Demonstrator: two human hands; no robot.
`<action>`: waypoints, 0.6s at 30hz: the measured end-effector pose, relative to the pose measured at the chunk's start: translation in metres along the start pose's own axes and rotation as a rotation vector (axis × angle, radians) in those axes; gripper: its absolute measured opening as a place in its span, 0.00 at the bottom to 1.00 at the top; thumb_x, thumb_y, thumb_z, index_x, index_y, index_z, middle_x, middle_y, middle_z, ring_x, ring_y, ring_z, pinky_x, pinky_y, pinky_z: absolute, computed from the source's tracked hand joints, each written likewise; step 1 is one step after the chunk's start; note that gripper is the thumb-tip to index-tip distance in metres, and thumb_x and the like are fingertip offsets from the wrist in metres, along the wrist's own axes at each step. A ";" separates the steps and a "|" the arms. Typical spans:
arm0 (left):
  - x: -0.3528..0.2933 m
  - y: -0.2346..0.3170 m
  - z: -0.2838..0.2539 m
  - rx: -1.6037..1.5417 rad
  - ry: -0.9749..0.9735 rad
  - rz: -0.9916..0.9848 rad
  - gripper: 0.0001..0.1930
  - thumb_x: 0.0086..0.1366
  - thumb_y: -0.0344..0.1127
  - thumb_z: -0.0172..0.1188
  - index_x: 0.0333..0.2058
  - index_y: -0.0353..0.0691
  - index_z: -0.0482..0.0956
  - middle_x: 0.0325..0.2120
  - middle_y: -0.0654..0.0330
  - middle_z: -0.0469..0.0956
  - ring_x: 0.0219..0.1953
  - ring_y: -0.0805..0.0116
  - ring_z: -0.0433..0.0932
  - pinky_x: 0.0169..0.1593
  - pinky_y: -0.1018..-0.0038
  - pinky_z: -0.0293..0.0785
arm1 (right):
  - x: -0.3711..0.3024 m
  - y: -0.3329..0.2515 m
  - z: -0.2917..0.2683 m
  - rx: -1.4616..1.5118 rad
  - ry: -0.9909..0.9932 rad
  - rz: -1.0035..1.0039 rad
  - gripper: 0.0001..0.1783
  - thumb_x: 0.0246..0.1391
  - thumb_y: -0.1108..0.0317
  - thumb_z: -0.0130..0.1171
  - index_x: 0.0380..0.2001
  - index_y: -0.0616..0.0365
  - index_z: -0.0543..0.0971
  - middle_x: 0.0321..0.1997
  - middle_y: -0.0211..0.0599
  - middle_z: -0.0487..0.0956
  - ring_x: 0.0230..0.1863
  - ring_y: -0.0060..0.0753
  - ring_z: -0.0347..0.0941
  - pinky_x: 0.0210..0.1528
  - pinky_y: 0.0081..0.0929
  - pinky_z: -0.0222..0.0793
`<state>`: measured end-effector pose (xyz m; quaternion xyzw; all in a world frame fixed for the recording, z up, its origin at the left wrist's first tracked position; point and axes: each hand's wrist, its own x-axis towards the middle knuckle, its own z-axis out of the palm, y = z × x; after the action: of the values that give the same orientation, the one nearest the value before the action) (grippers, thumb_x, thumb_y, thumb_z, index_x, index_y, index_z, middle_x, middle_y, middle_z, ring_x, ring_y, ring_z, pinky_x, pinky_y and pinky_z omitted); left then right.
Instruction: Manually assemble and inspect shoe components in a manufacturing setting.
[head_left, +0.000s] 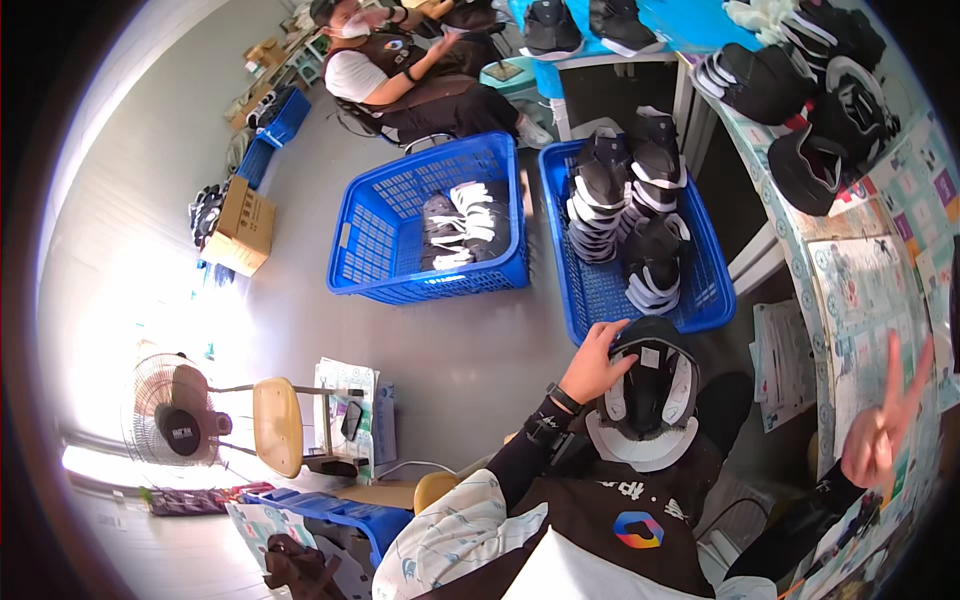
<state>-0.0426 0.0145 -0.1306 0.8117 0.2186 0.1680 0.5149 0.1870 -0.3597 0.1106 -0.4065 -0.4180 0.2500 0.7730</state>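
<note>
A black shoe upper point(652, 388) with a white flared edge is held in front of my chest, its opening facing up. My left hand point(598, 368) grips its far left rim, thumb over the edge and fingers outside. Off to the right, my right hand point(872, 446) is raised beside the worktable, two fingers stretched apart and the others curled. I see nothing in it. Beyond the held upper, a blue basket point(712, 262) contains stacked black-and-white shoe uppers point(655, 258).
Another blue basket point(370, 284) with white-laced shoes stands further left. More black shoes point(755, 85) lie on the paper-covered worktable point(850, 285) at right. A fan point(180, 420) and a stool point(277, 427) are at left. A masked co-worker point(385, 85) sits at the back.
</note>
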 end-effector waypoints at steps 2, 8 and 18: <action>0.003 -0.005 0.007 0.027 0.014 -0.021 0.30 0.67 0.34 0.69 0.67 0.40 0.75 0.54 0.44 0.78 0.56 0.43 0.79 0.60 0.60 0.78 | 0.018 0.025 0.034 -0.135 0.292 0.090 0.60 0.62 0.82 0.61 0.84 0.51 0.33 0.87 0.62 0.41 0.35 0.37 0.86 0.33 0.28 0.83; 0.014 0.012 0.037 0.061 -0.257 0.320 0.33 0.65 0.21 0.60 0.69 0.45 0.73 0.65 0.48 0.74 0.65 0.42 0.76 0.66 0.60 0.76 | 0.016 0.129 0.070 -1.293 0.260 0.132 0.59 0.49 0.73 0.77 0.80 0.63 0.55 0.81 0.55 0.60 0.82 0.55 0.54 0.80 0.48 0.56; -0.036 0.179 0.003 1.297 0.020 0.229 0.63 0.45 0.68 0.78 0.74 0.39 0.65 0.73 0.49 0.66 0.77 0.44 0.63 0.76 0.31 0.50 | 0.048 0.147 0.122 -1.757 -0.419 -0.053 0.28 0.59 0.68 0.58 0.63 0.58 0.77 0.64 0.40 0.76 0.79 0.50 0.62 0.79 0.73 0.48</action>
<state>-0.0393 -0.0738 0.0295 0.9739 0.1925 0.0634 -0.1021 0.1020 -0.1937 0.0482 -0.7869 -0.5997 -0.1084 0.0973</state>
